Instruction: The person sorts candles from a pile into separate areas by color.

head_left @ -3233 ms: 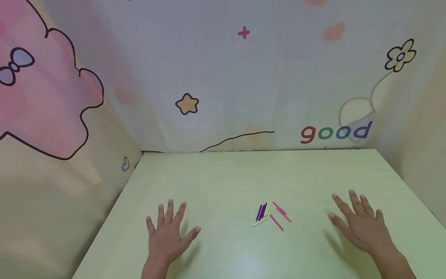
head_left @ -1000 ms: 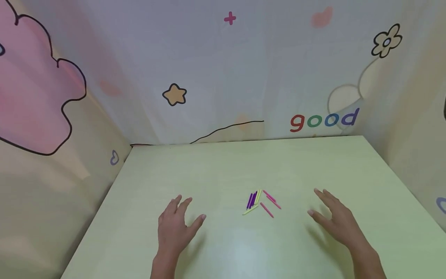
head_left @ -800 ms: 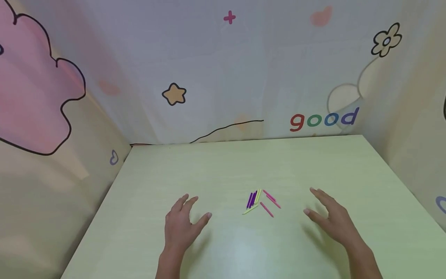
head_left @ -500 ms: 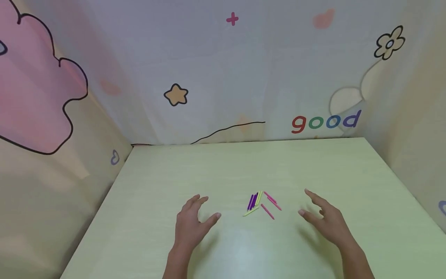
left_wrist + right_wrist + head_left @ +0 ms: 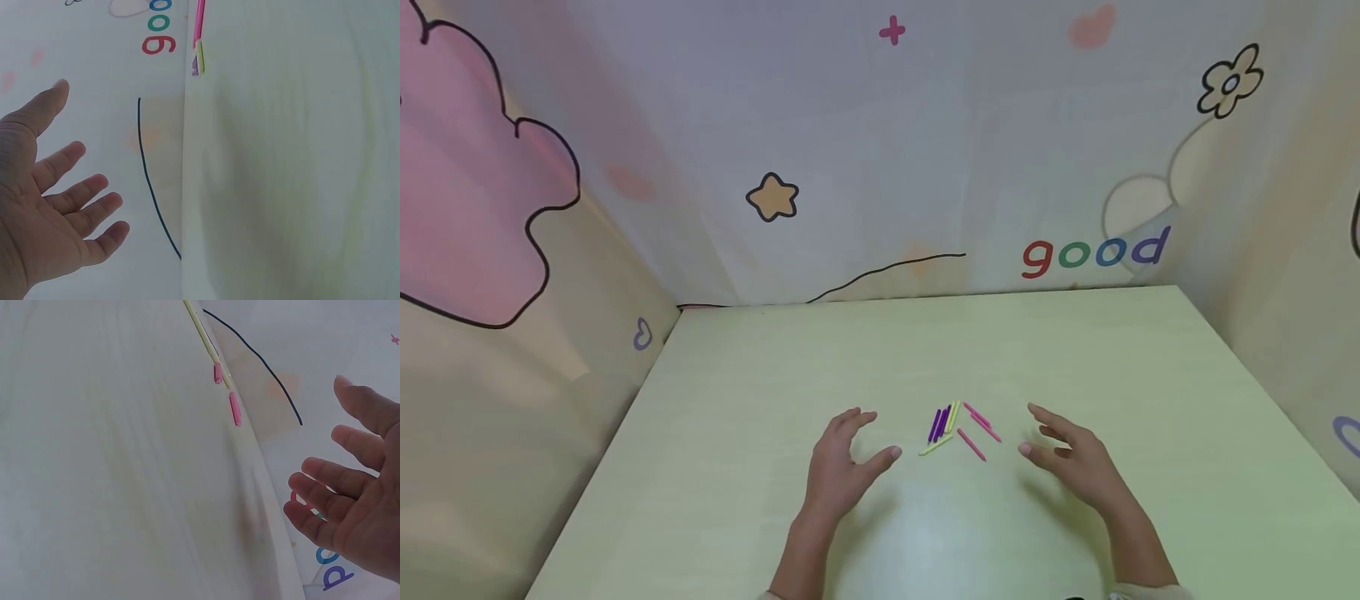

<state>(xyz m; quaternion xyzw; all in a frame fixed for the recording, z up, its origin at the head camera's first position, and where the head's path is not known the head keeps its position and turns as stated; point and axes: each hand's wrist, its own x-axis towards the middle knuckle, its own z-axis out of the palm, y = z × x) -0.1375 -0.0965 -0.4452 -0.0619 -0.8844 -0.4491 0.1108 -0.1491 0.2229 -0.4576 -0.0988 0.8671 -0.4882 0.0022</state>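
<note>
Several thin coloured sticks lie in a loose group mid-table in the head view. Purple sticks (image 5: pixel 938 426) lean side by side at the left, against pale yellow sticks (image 5: pixel 952 417). One more yellow stick (image 5: pixel 936 446) lies slantwise in front of them. Pink sticks (image 5: pixel 972 445) spread toward the right. My left hand (image 5: pixel 842 471) hovers left of the group, fingers apart and slightly bent, holding nothing. On the other side my right hand (image 5: pixel 1075 462) hovers close to the pink sticks, also with nothing in it. Both wrist views show relaxed, spread fingers.
The pale table (image 5: pixel 775 358) has its back edge against a printed cloth (image 5: pixel 865 150), which also stands at both sides. The cloth bears a star, a flower and the word "good". Each hand throws a soft shadow on the tabletop.
Both hands have come inward from the table's sides toward the sticks, the left rightward and the right leftward. Their fingers went from flat and spread to slightly bent. The sticks keep their arrangement.
</note>
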